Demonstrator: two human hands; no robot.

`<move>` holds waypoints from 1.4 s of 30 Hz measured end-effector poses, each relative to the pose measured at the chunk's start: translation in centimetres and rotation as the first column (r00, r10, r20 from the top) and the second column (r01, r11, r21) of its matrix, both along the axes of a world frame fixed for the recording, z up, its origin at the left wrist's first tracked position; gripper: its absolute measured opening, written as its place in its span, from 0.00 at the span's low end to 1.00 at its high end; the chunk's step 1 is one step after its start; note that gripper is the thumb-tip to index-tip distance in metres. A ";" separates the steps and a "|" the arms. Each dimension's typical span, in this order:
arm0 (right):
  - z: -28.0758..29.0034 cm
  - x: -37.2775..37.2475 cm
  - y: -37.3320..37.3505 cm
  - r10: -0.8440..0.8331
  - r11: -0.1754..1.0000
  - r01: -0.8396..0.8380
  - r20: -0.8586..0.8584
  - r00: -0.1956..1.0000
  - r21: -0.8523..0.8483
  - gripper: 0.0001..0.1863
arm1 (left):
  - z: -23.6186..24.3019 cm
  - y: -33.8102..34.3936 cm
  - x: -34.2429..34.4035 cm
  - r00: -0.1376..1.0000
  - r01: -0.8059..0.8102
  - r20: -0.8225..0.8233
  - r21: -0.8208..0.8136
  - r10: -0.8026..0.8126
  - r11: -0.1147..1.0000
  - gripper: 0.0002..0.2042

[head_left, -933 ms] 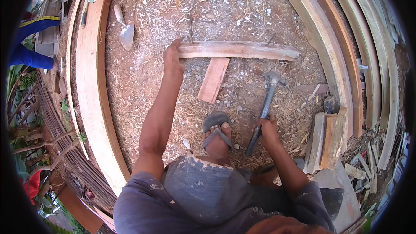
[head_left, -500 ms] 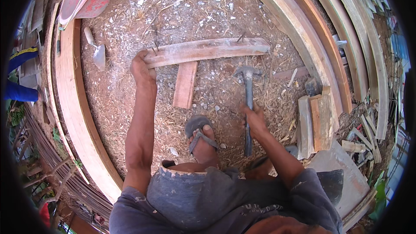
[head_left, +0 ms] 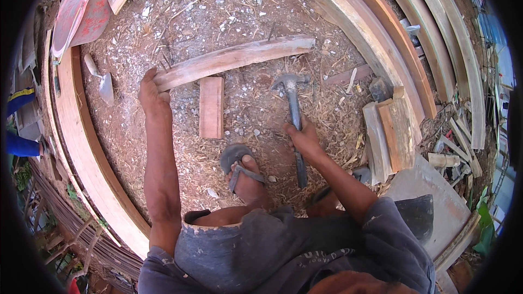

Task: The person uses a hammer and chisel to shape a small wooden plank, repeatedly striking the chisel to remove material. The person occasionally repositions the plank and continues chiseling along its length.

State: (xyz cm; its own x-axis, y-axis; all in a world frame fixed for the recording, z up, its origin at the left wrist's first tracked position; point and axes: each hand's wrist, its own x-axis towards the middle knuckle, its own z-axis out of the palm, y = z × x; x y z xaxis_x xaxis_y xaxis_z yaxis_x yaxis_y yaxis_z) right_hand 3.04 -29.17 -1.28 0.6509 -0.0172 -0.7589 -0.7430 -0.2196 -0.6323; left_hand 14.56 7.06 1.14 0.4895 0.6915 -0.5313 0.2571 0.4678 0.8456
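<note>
A person crouches on ground strewn with sawdust and wood chips (head_left: 163, 32), seen from above. The left hand (head_left: 151, 93) grips the near end of a long, rough, pale wooden plank (head_left: 234, 59) that lies slanting across the ground, its far end pointing up and to the right. The right hand (head_left: 305, 139) is closed around the dark handle of a steel claw hammer (head_left: 294, 109), whose head sits just below the plank's right half, apart from it. Between the two hands lies a short reddish rectangular wood block (head_left: 211, 106), its upper end touching or tucked under the plank. A foot in a grey flip-flop sandal (head_left: 235, 162) rests just below the block. Curved laminated timber ribs (head_left: 359, 27) ring the scene, and a small trowel (head_left: 101, 80) lies at left.
</note>
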 end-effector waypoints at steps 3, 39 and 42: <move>0.9 0.5 0.4 0.014 1.000 -0.014 -0.036 0.999 -0.017 0.19 | -0.1 0.1 0.3 0.999 -0.024 -0.024 -0.031 0.023 0.999 0.15; 4.7 9.0 -3.0 0.240 0.947 0.022 0.753 0.613 -0.319 0.18 | -0.7 -10.5 6.1 0.100 0.696 -0.842 0.440 -0.530 -0.567 0.35; 4.3 9.8 -3.2 0.225 0.936 0.065 0.728 0.648 -0.347 0.17 | 1.3 -9.0 6.8 0.246 0.796 -0.808 0.484 -0.535 -0.364 0.33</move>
State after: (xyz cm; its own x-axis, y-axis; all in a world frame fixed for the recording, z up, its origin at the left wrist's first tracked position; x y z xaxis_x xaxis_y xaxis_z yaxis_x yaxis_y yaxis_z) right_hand 12.88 -32.38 3.00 0.9966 -0.0767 0.0309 -0.0159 -0.5446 -0.8386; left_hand 21.33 -1.96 2.45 0.9648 -0.1085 -0.2396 -0.0320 -0.9525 0.3027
